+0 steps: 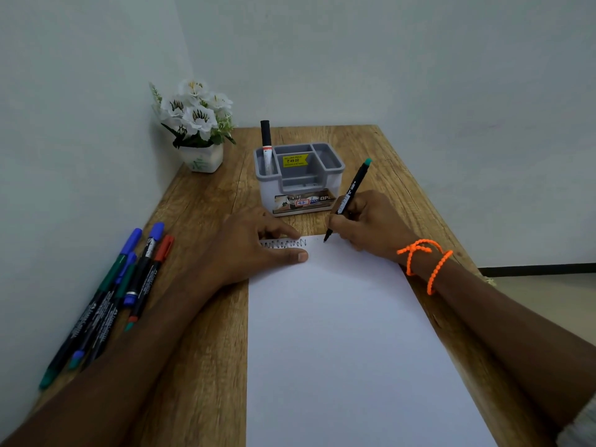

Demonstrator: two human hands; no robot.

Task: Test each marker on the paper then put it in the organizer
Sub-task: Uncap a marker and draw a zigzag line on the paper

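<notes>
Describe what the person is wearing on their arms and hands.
Both forearms are bare, and neither the left hand nor the right hand wears a glove or any visible ring. The right wrist carries an orange beaded cord, wound round in several loops and knotted on top. At the lower right edge of the frame a bit of light fabric shows, possibly a pushed-up sleeve.

Head-worn view, down over table [200, 317]
</notes>
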